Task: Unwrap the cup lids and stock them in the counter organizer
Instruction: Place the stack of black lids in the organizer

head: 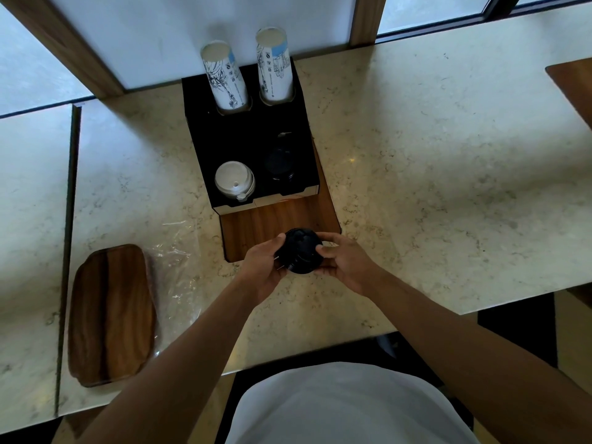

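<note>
- The stack of black lids is held between both hands over the counter, just above the near edge of the wooden board that sits at 6 o'clock of the organizer.
- The left hand curls round the stack's left side; the right hand wraps its right side, with the thumb pressed on the top face. Neither hand is open.
- The stack lies tilted: its top face points up and toward 12 o'clock, and its short stacking axis runs roughly from 6 to 12 o'clock, as best I can judge on such a dark shape.
- Risk: the lids are loose on one another, so a slack grip would probably let the lower ones slide out and scatter.
- Risk: the dark slot at the organizer's front right appears to hold black lids already; a stack lowered askew may catch the rim or jam.
- Risk: the white lids sit in the neighbouring slot at 9 o'clock of it; mixing colours would spoil the stocking.
- Clear wrap lies at 9 o'clock of the hands, beside a wooden tray.
</note>
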Demonstrator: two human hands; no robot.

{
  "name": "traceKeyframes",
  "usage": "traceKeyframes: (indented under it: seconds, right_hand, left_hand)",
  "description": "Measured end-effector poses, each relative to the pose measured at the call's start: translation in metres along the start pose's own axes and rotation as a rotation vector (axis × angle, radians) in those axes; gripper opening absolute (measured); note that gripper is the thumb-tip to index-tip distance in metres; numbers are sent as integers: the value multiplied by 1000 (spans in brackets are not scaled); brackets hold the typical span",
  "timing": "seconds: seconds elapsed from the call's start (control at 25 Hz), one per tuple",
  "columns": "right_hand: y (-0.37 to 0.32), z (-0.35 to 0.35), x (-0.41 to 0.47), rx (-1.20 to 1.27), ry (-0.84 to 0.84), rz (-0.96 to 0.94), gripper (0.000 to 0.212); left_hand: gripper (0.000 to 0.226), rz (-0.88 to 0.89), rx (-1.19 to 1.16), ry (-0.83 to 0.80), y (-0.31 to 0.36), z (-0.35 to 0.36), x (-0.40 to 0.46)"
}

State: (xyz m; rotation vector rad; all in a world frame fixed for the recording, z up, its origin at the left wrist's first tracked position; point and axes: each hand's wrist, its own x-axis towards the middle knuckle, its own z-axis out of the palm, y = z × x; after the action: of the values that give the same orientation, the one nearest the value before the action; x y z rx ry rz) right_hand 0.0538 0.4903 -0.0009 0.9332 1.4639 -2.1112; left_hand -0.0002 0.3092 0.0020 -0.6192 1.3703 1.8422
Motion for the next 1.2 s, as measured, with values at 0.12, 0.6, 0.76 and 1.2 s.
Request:
traceKeyframes:
  seconds: [0.12, 0.6, 0.76, 1.2]
  right_hand:
    - [-3, 0, 0, 11, 3, -6, 27]
    - [-33, 26, 21, -94, 62, -119, 36]
    - [-49, 37, 31, -138, 95, -224, 40]
    - [-108, 38, 65, -256, -13, -225, 41]
  left_hand:
    - [34, 27, 42, 22, -1, -1, -1]
    - [22, 212, 155, 177, 18, -28, 6]
    - [22, 269, 132, 219, 39, -24, 10]
    - [13, 347, 209, 187, 100, -3, 42]
